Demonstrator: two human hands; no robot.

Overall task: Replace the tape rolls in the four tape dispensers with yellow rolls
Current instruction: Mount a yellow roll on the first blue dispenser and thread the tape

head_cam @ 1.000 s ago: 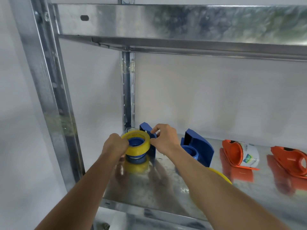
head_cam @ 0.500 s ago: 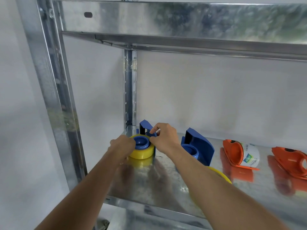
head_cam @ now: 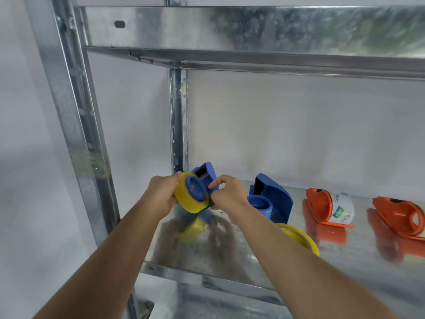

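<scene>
A blue tape dispenser [head_cam: 207, 174] with a yellow roll [head_cam: 187, 201] on its hub is held tilted above the metal shelf [head_cam: 230, 252]. My left hand [head_cam: 162, 194] grips the yellow roll from the left. My right hand [head_cam: 226, 194] pinches the dispenser's body on the right. A second blue dispenser [head_cam: 272, 199] stands on the shelf with a bare hub. Another yellow roll [head_cam: 303, 239] lies behind my right forearm. An orange dispenser [head_cam: 322, 207] holds a white printed roll [head_cam: 342, 207]. A second orange dispenser [head_cam: 401, 215] lies at the far right with no roll.
Galvanised uprights [head_cam: 76, 125] frame the shelf on the left, with another post [head_cam: 178, 120] at the back corner. An upper shelf beam [head_cam: 253, 28] runs overhead. A white wall closes the back.
The blue dispenser with the yellow roll was resting on the shelf half a second ago; now both hands have lifted and tilted it so the hub faces me.
</scene>
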